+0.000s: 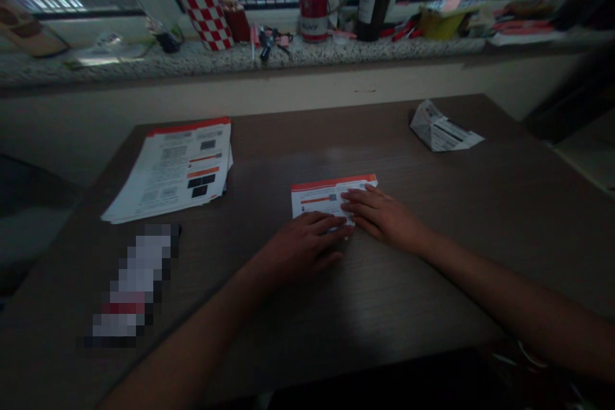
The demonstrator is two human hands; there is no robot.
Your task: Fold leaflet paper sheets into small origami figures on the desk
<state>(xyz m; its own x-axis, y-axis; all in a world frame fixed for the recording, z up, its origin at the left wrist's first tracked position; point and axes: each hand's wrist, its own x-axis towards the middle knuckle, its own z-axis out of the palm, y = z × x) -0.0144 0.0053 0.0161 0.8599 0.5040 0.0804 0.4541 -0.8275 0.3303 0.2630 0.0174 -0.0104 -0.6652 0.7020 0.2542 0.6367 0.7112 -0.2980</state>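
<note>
A printed sheet of paper (pixel 314 195) with an orange-red band along its far edge lies on the table (pixel 269 307) in front of me, looking folded down to a short strip. My left hand (pixel 314 240) rests palm down over its near edge, fingers stretched out toward the right. From the other side, my right hand (pixel 379 214) lies flat across the sheet's right part, fingers pointing left. The fingertips of both hands come close together near the middle. Both hands cover much of the paper's near and right parts.
A stack of printed sheets (pixel 185 170) lies at the left, with a pixelated phone-like object (pixel 134 282) nearer me. At the far right stands a folded paper shape (pixel 439 128). Behind the table, the granite windowsill (pixel 192 64) bears a red can (pixel 314 11), a checkered box (pixel 204 9) and clutter.
</note>
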